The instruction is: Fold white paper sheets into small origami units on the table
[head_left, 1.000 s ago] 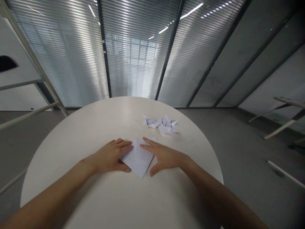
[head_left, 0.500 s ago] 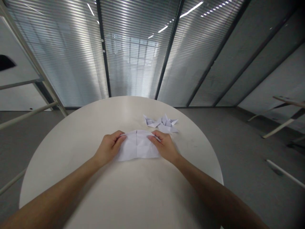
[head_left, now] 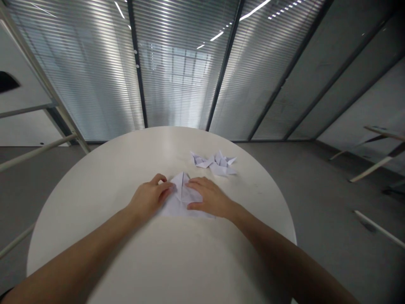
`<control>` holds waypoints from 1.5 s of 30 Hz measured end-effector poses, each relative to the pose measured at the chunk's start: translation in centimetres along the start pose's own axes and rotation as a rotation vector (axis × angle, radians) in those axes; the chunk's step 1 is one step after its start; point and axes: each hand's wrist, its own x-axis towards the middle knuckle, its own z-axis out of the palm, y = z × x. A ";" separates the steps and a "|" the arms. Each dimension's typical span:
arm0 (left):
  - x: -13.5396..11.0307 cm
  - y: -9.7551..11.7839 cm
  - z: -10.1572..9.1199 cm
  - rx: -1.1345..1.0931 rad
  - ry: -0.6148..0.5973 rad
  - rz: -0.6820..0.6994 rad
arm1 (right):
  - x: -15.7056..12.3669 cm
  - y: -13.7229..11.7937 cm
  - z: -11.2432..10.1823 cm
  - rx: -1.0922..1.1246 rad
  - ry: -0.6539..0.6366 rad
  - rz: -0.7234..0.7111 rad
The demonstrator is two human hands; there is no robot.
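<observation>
A white sheet of paper (head_left: 181, 195) lies on the round table, its two upper corners folded in to a peak at the far side. A dark line runs down its middle from the peak. My left hand (head_left: 150, 197) is at the paper's left slanted edge, fingers curled and thumb and fingertips closed on it. Spread over the right half is my right hand (head_left: 210, 196), its fingers stretched out and pressing on the folded flap. Just beyond the paper, to the right, sit several folded white paper pieces (head_left: 221, 164) with pointed tips.
The round white table (head_left: 164, 257) fills the middle of the view. Behind it stands a glass wall with blinds (head_left: 180, 80). A pale metal frame (head_left: 41, 150) is on the left, and another table (head_left: 387, 133) stands at the far right.
The paper's upper edge was wide and rounded, held at both corners; now the corners are folded in to a peak. My right hand has let go and flattened onto it, and both hands moved inward.
</observation>
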 end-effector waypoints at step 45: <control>0.0 1.3 -4.1 -0.199 0.267 -0.116 | 0.8 0.2 -0.2 1.271 0.493 0.653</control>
